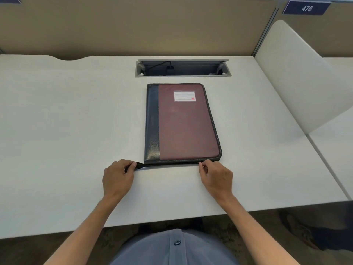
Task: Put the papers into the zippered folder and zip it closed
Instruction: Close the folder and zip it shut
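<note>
The zippered folder [183, 123] lies flat and closed in the middle of the white desk [66, 121], maroon with a black spine on the left and a white label near its far end. My left hand [117, 177] pinches the black zipper tail that sticks out of the folder's near left corner. My right hand [215, 177] is closed on the zipper pull at the near edge, close to the right corner. No papers are in sight.
A recessed cable tray [183, 68] with a plug in it is set into the desk just beyond the folder. A white divider panel [298, 77] rises at the desk's right side. A beige partition wall stands behind. The desk's front edge runs close below my hands.
</note>
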Action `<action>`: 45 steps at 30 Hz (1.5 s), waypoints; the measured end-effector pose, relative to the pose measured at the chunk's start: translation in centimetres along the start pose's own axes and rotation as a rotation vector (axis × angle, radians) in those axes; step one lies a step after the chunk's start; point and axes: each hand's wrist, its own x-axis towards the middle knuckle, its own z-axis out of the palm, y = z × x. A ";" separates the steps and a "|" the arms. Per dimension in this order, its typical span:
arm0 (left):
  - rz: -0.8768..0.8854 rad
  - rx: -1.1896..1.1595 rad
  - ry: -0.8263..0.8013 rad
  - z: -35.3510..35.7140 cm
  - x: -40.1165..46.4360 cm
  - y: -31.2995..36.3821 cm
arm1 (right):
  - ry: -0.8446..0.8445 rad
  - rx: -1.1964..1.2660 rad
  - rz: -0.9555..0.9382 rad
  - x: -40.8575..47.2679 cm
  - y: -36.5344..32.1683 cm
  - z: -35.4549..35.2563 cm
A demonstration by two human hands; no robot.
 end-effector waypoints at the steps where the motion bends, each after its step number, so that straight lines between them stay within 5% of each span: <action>1: 0.002 -0.001 0.011 0.0 -0.1 0.1 | 0.002 -0.009 0.005 -0.1 0.6 -0.1; 12: -0.030 -0.025 0.022 0.1 -0.8 0.7 | 0.081 -0.023 0.092 0.5 6.4 -0.9; 17: 0.231 0.246 0.126 1.7 -1.4 3.1 | 0.059 0.082 0.077 0.3 7.2 -0.7; 28: 0.816 0.392 -0.199 9.3 -1.6 12.2 | 0.018 0.188 0.141 0.2 7.6 -0.4; 37: 0.886 0.585 -0.348 12.2 0.5 14.4 | 0.055 0.225 0.144 0.3 8.0 -0.4; 45: 0.872 0.530 -0.372 12.1 0.0 14.4 | 0.126 0.138 0.170 2.1 9.1 0.3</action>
